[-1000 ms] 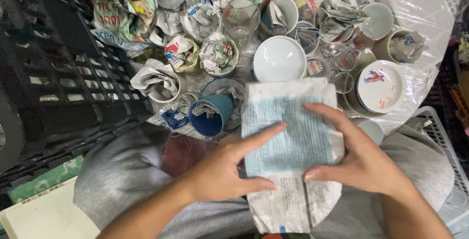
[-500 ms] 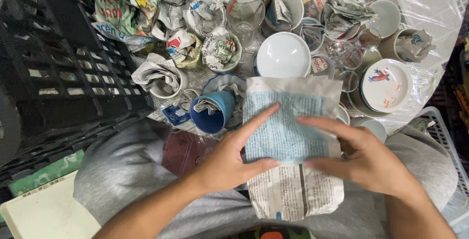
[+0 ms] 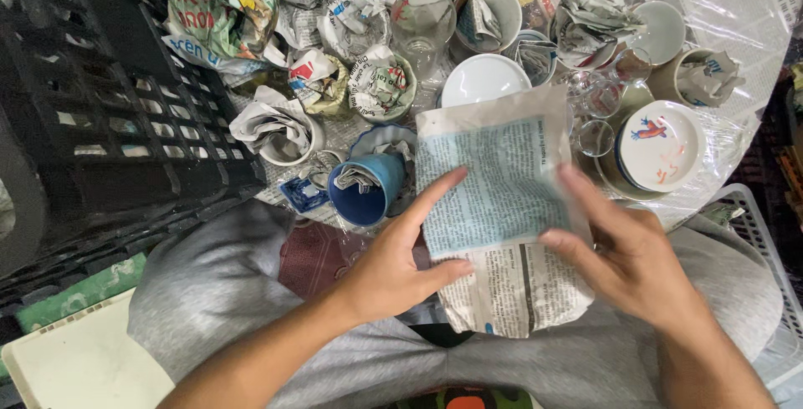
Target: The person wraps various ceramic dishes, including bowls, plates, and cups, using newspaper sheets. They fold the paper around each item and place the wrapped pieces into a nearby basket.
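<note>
A flat bundle wrapped in newspaper (image 3: 502, 217) rests on my lap, its top fold pale blue. My left hand (image 3: 401, 263) presses on its left edge, index finger stretched across the paper and thumb against the lower side. My right hand (image 3: 623, 246) lies on the bundle's right side, fingers spread over the fold. What the paper wraps is hidden. Just left of the bundle lies a blue cup (image 3: 368, 190) on its side, stuffed with paper.
Cups and bowls stuffed with newspaper (image 3: 381, 83), a clear glass (image 3: 422, 20), a white bowl (image 3: 481, 81) and a painted saucer (image 3: 661, 145) crowd the plastic-covered surface ahead. A black plastic crate (image 3: 100, 116) stands at left, a white basket (image 3: 749, 208) at right.
Both hands have shifted over the bundle: the left index finger slid up across the fold, and the right hand moved lower and to the right. The bundle stayed on my lap.
</note>
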